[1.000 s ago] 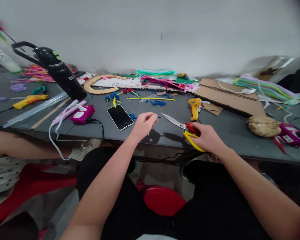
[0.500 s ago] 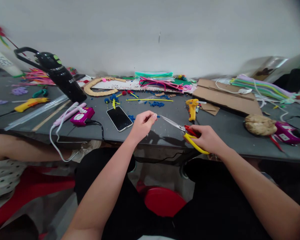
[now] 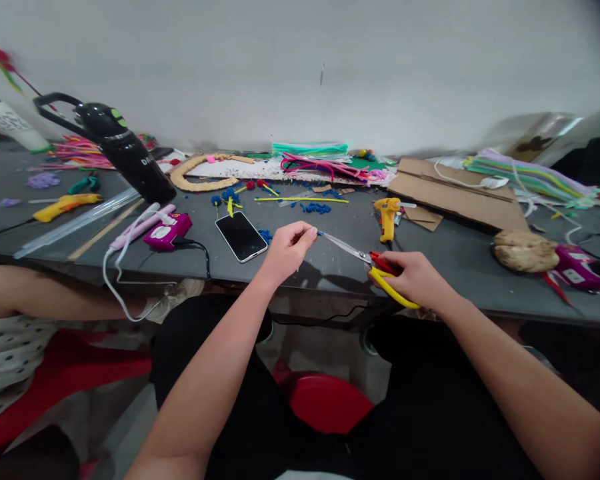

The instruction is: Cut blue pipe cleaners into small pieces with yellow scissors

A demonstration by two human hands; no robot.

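Note:
My right hand (image 3: 417, 280) grips the red and yellow handles of a pair of scissors (image 3: 363, 257), blades pointing left over the grey table (image 3: 330, 267). My left hand (image 3: 287, 250) is pinched shut just left of the blade tips, holding a small blue piece I can barely make out. A black phone (image 3: 241, 236) lies face up to the left of that hand. Behind the scissors stands a yellow glue gun (image 3: 387, 217).
A black flask (image 3: 120, 150) stands at the back left, with a magenta power strip (image 3: 167, 231) and white cable near it. Pipe cleaners (image 3: 325, 163) and blue bits litter the back. Cardboard (image 3: 455, 190) lies at the right. Another person's arm (image 3: 40, 300) rests at the left edge.
My right hand has lifted the scissors and brought the blade tips to the pinched fingers of my left hand, which rose slightly.

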